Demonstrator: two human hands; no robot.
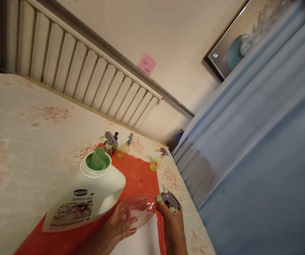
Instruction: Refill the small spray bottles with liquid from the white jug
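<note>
A clear pinkish spray bottle (139, 209) lies tilted sideways between my hands, its grey trigger head (170, 199) toward the right. My left hand (122, 225) is wrapped round the bottle's body near its base. With the thumb at the neck, my right hand (172, 219) grips the trigger head, though some of its fingers are hidden. I cannot tell whether the head is screwed tight. Just left of my hands stands a big white jug (96, 193) without a cap, a green pouring spout (97, 160) in its mouth and a picture label on its front.
A red cloth (139, 173) lies under the jug on the flower-patterned tablecloth (30, 141). Behind the jug stand more spray bottles, one with yellow liquid (156, 163) and one pale (123, 148). A radiator (88, 71) lines the wall; a blue curtain (248, 141) hangs at right.
</note>
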